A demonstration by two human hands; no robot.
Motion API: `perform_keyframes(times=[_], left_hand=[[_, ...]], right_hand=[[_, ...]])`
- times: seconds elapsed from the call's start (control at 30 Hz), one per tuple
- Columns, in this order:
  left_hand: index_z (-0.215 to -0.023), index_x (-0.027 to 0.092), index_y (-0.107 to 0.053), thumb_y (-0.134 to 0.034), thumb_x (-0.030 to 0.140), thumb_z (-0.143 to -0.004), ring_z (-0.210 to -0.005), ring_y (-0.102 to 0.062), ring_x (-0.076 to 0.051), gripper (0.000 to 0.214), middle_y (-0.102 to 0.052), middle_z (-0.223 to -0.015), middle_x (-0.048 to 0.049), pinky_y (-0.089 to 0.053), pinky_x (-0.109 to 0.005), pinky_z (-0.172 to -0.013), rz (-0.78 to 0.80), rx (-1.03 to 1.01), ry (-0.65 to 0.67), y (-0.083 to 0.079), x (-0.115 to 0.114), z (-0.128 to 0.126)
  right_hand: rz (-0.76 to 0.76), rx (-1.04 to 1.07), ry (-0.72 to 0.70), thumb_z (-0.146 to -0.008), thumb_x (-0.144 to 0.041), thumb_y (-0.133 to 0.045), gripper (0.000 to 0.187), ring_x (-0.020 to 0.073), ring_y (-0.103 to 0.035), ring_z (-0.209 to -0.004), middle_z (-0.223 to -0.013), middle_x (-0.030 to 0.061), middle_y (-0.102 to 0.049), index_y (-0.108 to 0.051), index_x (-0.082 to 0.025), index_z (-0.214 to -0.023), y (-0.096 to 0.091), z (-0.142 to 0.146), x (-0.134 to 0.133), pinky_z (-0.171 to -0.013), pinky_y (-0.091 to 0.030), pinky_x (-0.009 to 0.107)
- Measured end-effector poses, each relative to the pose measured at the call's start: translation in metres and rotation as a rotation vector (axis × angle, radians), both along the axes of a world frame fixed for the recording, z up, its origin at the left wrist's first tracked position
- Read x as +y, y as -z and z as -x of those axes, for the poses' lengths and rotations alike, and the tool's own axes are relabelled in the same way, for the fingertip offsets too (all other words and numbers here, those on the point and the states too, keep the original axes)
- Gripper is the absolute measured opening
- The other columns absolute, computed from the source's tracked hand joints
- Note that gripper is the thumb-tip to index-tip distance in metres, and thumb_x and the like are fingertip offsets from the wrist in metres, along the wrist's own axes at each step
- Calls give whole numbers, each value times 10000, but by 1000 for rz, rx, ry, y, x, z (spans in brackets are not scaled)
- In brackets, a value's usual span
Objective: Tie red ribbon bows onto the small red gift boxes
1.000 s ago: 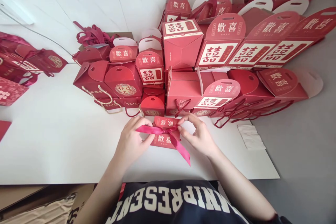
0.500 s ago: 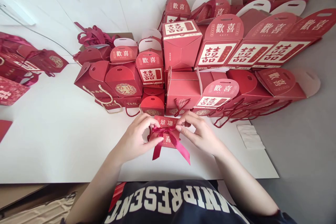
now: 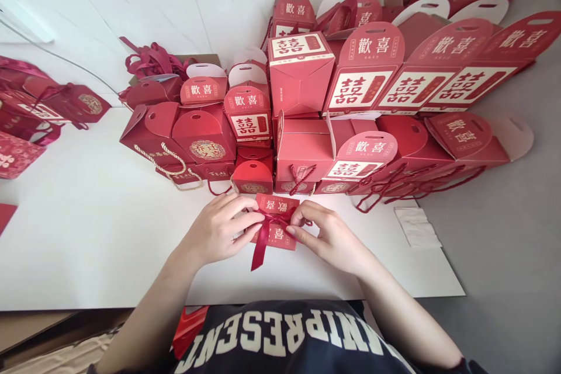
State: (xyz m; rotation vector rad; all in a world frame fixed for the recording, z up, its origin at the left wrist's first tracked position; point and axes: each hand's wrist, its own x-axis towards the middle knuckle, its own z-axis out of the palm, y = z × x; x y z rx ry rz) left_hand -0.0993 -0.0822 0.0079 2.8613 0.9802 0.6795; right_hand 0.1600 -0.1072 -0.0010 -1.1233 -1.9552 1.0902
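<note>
2 hands (image 3: 225, 229) on red ribbon (image 3: 260, 248)

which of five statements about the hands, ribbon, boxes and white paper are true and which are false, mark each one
1. A dark red ribbon is on the small box between the two hands. True.
2. The left hand is well away from the small box. False: its fingertips are at the ribbon on that box.
3. The right hand has its fingertips over the small box. True.
4. The piled boxes are blue. False: they are red.
5. The white paper lies right of the right hand on the table. True.
</note>
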Motion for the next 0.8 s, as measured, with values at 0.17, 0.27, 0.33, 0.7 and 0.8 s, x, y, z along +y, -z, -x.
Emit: perform_keyframes(times=[0.17, 0.27, 0.33, 0.7, 0.8], left_hand=[[-1040, 260, -697, -579, 142, -878, -868, -627, -199, 233, -691, -997, -53, -511, -354, -789, -106, 67, -30, 0, 5, 3], [-956, 240, -684, -557, 152, -899, -845, -607, -194, 165, -675, -941, -50, -496, -344, -765, -55, 85, -21, -6, 8, 1], [-899, 213, -650, -540, 173, -911, -828, -584, -191, 117, -644, -914, -55, -483, -341, -755, 69, 61, -25, -11, 11, -3], [-612, 177, -417, -535, 183, -886, -848, -514, -163, 298, -509, -880, -31, -445, -315, -784, 543, -347, -118, 13, 20, -22], [-586, 170, -391, -552, 181, -874, -935, -552, -172, 329, -557, -996, -49, -453, -335, -869, 570, -457, -189, 23, 20, -24]], right_hand=[[127, 38, 40, -983, -354, -501, 192, 147, -553, -692, -777, 1, -613, -528, -214, -855, -1, 0, 0, -660, -419, 262], [230, 79, 45, -985, -387, -491, 213, 130, -512, -611, -703, -26, -578, -499, -219, -853, 2, 0, 1, -596, -387, 247], [260, 89, 58, -970, -410, -518, 240, 124, -494, -610, -701, -28, -574, -512, -213, -834, 7, 1, 3, -598, -375, 243], [397, 132, -30, -961, -551, -478, 483, 94, -386, -482, -540, -49, -472, -443, -195, -635, 17, -3, 13, -508, -306, 234], [397, 117, -46, -963, -542, -476, 477, 94, -371, -475, -529, -54, -457, -427, -200, -634, 16, -2, 10, -496, -303, 235]])
